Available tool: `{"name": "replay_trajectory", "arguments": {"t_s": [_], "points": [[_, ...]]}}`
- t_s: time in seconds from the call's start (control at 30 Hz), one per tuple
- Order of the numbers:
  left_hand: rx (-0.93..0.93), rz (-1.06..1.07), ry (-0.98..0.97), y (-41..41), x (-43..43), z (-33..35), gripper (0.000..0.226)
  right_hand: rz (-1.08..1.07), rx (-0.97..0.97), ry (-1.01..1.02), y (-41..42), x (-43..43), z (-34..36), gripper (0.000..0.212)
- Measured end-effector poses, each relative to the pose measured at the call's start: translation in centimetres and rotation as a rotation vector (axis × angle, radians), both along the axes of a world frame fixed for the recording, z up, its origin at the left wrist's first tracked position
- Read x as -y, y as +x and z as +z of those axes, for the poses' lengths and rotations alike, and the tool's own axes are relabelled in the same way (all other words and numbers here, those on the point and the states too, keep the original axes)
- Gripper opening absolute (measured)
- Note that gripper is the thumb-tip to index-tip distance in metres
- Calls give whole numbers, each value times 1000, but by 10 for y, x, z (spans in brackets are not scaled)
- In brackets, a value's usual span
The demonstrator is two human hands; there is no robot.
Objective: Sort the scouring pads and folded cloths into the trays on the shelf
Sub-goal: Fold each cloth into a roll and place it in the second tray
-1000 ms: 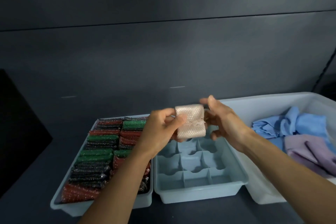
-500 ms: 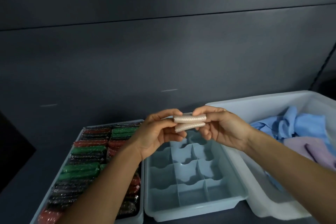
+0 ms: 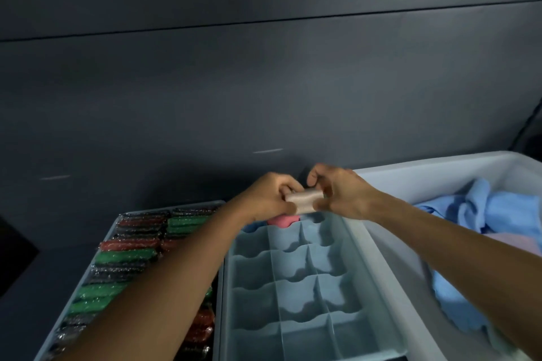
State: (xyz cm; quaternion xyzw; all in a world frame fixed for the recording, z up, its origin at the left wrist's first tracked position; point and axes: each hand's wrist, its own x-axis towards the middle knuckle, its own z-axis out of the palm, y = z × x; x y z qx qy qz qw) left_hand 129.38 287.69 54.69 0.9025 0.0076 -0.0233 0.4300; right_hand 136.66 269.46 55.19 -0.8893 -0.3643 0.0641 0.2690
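A small beige folded cloth (image 3: 305, 201) is held between both hands above the far end of the blue divided tray (image 3: 293, 284). My left hand (image 3: 271, 196) pinches its left side and my right hand (image 3: 341, 192) pinches its right side. Just below them a pink folded cloth (image 3: 283, 220) sits in a far compartment, with a bit of blue cloth (image 3: 255, 226) to its left. The nearer compartments hold nothing. On the left, a pale tray (image 3: 114, 228) is packed with rows of red, green and black scouring pads (image 3: 126, 258).
A big white bin (image 3: 410, 182) on the right holds loose blue cloths (image 3: 484, 214) and a lilac one (image 3: 525, 243). A dark wall panel rises right behind the trays. A black object (image 3: 14, 258) sits at the left edge.
Both hands have folded the beige cloth from a flat square into a compact bundle and carried it forward and down toward the tray's far compartments. The view has moved closer.
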Motion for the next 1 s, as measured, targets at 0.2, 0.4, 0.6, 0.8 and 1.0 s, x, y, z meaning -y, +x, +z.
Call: {"name": "replay_trajectory", "arguments": {"t_s": [0.2,0.4,0.6,0.8,1.0], "points": [[35,39,152,24,22,-18,28,-2,258,-244,12,4,7,32],[22,110,400,30,30,-26,14,12,184,-39,22,21,-1,44],[-5,123,687,39,41,-33,21,-319,65,497,33,65,-8,13],[-57,136,863,54,49,-42,31,-540,38,95,60,131,-28,19],[-111,160,931,62,55,-48,31,-451,103,-695,70,164,-59,45]]}}
